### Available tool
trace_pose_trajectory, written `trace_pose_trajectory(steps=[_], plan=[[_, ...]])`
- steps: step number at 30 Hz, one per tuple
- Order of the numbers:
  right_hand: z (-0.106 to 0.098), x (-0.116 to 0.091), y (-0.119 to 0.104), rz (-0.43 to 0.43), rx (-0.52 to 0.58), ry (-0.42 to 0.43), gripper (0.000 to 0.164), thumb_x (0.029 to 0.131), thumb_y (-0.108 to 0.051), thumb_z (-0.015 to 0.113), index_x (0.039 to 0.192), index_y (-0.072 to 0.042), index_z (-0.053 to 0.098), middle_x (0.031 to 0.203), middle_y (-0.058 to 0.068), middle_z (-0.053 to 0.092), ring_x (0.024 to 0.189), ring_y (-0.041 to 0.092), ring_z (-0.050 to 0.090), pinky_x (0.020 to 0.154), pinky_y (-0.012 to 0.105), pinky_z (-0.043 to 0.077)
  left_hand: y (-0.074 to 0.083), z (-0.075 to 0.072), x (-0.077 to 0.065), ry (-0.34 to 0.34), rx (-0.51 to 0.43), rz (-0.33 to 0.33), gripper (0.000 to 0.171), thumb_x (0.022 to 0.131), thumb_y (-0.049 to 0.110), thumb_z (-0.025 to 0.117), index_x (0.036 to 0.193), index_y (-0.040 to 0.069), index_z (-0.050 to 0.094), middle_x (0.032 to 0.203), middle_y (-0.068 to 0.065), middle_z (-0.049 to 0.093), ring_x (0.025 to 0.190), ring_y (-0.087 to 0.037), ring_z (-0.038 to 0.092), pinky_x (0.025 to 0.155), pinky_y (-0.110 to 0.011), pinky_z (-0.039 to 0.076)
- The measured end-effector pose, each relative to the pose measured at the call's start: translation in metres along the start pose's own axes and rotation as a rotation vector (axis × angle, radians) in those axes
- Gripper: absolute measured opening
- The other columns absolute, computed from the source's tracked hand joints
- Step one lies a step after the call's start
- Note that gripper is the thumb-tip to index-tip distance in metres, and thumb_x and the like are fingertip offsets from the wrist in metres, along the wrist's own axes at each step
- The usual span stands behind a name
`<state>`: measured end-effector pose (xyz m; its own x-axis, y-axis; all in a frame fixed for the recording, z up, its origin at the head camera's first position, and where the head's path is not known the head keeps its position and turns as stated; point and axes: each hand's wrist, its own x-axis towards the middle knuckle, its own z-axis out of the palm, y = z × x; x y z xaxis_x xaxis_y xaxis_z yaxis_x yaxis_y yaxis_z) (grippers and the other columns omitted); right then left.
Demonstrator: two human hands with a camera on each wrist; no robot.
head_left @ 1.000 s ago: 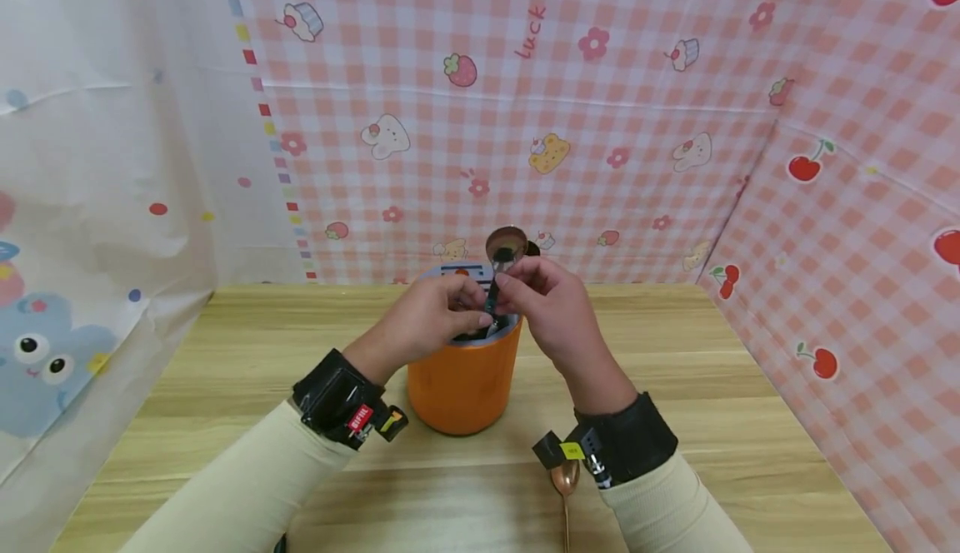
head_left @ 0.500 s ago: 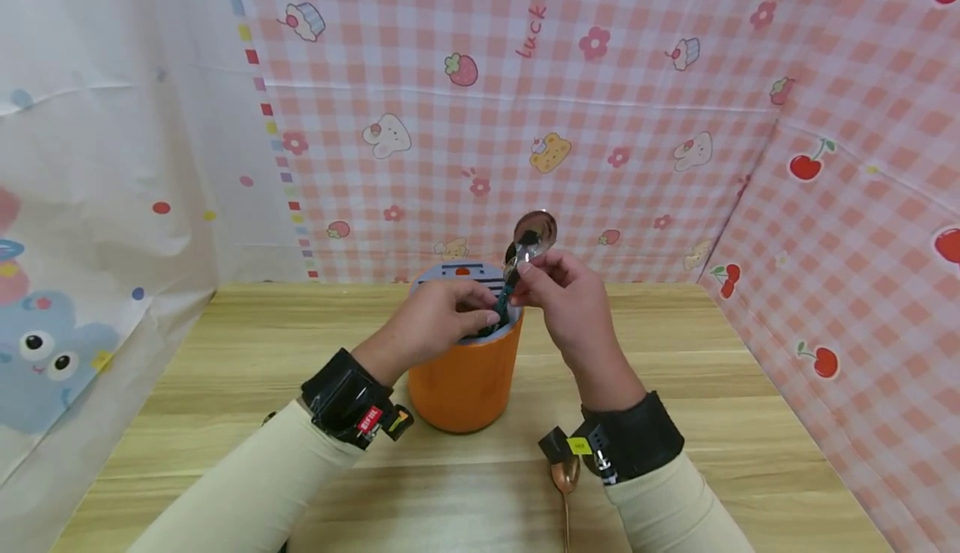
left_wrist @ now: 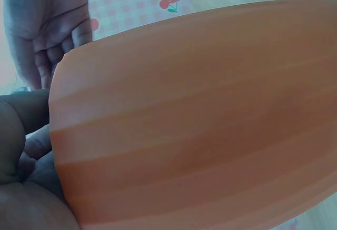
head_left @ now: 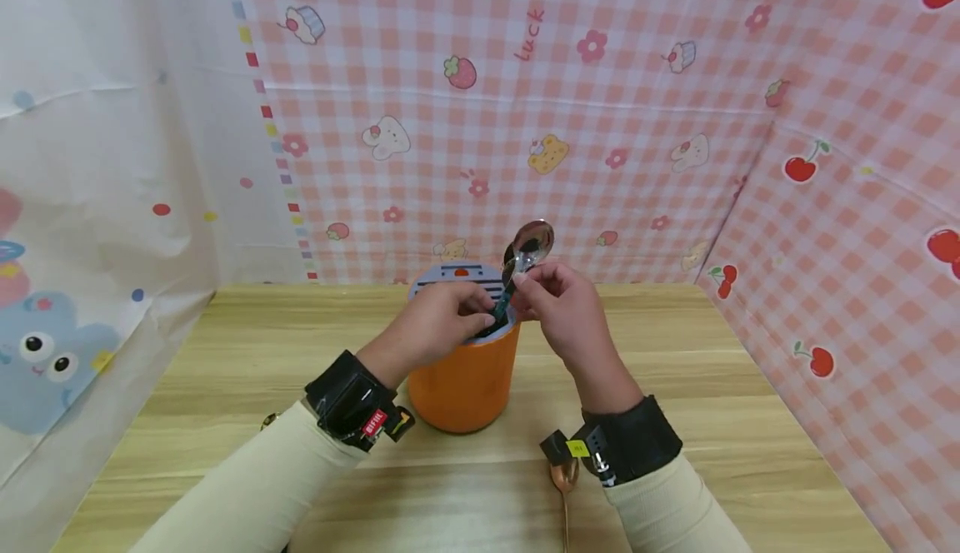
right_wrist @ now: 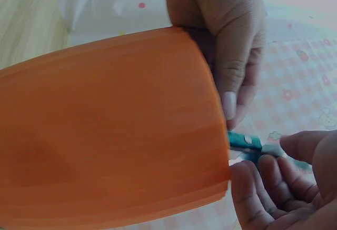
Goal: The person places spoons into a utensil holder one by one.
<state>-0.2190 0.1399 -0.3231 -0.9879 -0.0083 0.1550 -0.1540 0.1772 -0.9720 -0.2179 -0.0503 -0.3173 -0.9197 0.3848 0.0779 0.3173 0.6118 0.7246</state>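
Observation:
My right hand [head_left: 564, 303] pinches a spoon by its green handle [right_wrist: 245, 141], with the shiny round bowl [head_left: 534, 241] pointing up. The handle leans at the right side of the opening of an orange utensil holder [head_left: 461, 386]. A second, darker rounded shape [head_left: 509, 255] shows just behind the spoon bowl. My left hand [head_left: 438, 320] rests at the holder's rim, thumb and fingers extended over the opening beside the handle. In the right wrist view, the left thumb [right_wrist: 229, 101] lies along the rim, close to the handle. The handle's lower end is hidden inside.
A grey slotted lid [head_left: 442, 274] covers the back of the holder's top. On the wooden table [head_left: 675, 370] a copper spoon [head_left: 564, 480] lies near my right wrist. A small gold-and-black item [head_left: 270, 421] peeks out beside the left sleeve. Patterned cloth walls [head_left: 480, 120] stand around the table.
My right hand has moved the spoon rightward and up, then slightly down, so its bowl tilts further to the right. My left hand has shifted slightly right at the rim.

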Motion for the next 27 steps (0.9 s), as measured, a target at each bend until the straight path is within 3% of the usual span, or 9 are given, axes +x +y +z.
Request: trace_pose_trajectory(steps=[5,14,21,27], plan=[[-0.001,-0.003,0.007,0.044,-0.086,0.000,0.023,0.099,-0.024,0.068,0.099,-0.002,0.063,0.086,0.010,0.063,0.076,0.022,0.065,0.070,0.033,0.060,0.001,0.001,-0.001,0.013,-0.005,-0.010,0.013,0.099,0.020,0.068,0.109,0.013,0.070,0.101,-0.001,0.072,0.091,-0.016,0.064,0.077,-0.030,0.054],[0.006,-0.015,0.000,0.002,-0.116,-0.063,0.020,0.098,-0.024,0.070,0.097,-0.005,0.064,0.086,0.009,0.062,0.075,0.021,0.064,0.068,0.032,0.058,-0.002,-0.003,-0.007,0.054,-0.132,0.023,0.013,0.100,0.023,0.067,0.108,0.014,0.071,0.106,-0.001,0.071,0.098,-0.018,0.065,0.082,-0.033,0.055],[0.020,-0.028,-0.015,-0.030,-0.113,-0.194,0.018,0.098,-0.020,0.069,0.109,-0.006,0.067,0.095,0.011,0.068,0.085,0.024,0.065,0.076,0.038,0.059,-0.003,-0.019,-0.028,0.074,-0.148,0.045,0.014,0.100,0.026,0.066,0.110,0.018,0.071,0.110,0.001,0.069,0.104,-0.018,0.064,0.088,-0.038,0.054],[0.038,-0.033,-0.018,-0.068,-0.114,-0.280,0.013,0.098,-0.017,0.068,0.107,-0.008,0.068,0.093,0.007,0.068,0.084,0.022,0.065,0.078,0.037,0.058,-0.016,-0.032,-0.053,0.084,-0.125,0.034,0.015,0.101,0.027,0.065,0.110,0.017,0.071,0.108,0.001,0.068,0.099,-0.018,0.064,0.088,-0.038,0.054]])
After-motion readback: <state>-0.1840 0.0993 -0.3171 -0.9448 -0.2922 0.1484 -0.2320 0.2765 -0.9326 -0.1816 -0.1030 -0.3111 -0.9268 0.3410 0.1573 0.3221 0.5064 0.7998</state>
